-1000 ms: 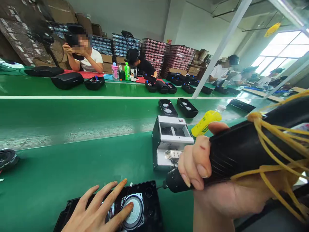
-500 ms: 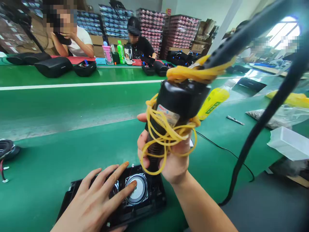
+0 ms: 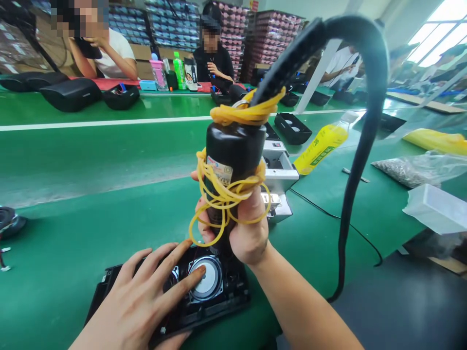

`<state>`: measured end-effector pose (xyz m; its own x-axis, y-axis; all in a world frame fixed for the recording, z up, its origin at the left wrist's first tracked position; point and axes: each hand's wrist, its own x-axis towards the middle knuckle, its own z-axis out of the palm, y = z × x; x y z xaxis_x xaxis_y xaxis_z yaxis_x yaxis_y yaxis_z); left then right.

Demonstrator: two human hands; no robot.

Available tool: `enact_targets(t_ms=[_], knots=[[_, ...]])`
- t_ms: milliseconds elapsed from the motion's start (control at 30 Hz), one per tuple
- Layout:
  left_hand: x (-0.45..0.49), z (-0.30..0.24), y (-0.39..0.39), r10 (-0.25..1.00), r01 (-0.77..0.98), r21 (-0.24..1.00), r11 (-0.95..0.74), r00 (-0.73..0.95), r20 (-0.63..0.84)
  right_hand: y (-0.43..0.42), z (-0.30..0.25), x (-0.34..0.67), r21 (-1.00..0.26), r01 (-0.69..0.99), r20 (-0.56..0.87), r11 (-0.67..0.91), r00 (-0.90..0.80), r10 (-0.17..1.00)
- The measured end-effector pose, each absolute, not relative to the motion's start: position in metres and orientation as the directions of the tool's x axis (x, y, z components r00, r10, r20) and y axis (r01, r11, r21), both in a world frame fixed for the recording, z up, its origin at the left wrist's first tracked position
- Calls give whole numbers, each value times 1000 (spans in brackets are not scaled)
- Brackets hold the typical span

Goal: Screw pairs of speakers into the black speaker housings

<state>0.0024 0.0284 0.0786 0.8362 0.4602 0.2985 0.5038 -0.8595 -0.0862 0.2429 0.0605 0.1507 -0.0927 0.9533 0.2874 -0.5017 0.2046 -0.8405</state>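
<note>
A black electric screwdriver (image 3: 237, 146), wrapped in yellow rubber bands (image 3: 226, 189), stands nearly upright with my right hand (image 3: 251, 233) closed around it. Its lower end is over the far right part of a black speaker housing (image 3: 219, 308); the tip is hidden. Across the left of this housing lies my left hand (image 3: 142, 291), fingers over the top and thumb at the near edge, holding it. One fingertip touches a round speaker driver (image 3: 206, 279) with a pale centre. A second driver (image 3: 173, 277) is partly under my fingers.
A thick black cable (image 3: 348, 209) arches from the screwdriver to the right. Behind stand a white metal device (image 3: 280, 167) and a yellow bottle (image 3: 321, 148). A bag of screws (image 3: 404, 170) and a white box (image 3: 434, 209) lie right. Two people sit across the bench (image 3: 91, 160).
My right hand and the screwdriver have moved left and become more upright, the lower end now over the housing. The cable has swung left. My left hand stays on the housing.
</note>
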Motion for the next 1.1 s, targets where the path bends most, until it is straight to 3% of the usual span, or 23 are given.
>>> enact_targets(t_ms=[467, 767, 1100], knots=[[4, 80, 30, 450, 502, -83, -861, 827, 338, 61, 142, 243, -839, -501, 317, 212, -133, 939], [5, 84, 28, 474, 507, -41, -861, 830, 294, 64, 148, 251, -808, -581, 209, 100, -125, 970], [7, 85, 29, 465, 503, -52, -863, 831, 305, 60, 144, 251, -769, -617, 286, 165, -102, 953]])
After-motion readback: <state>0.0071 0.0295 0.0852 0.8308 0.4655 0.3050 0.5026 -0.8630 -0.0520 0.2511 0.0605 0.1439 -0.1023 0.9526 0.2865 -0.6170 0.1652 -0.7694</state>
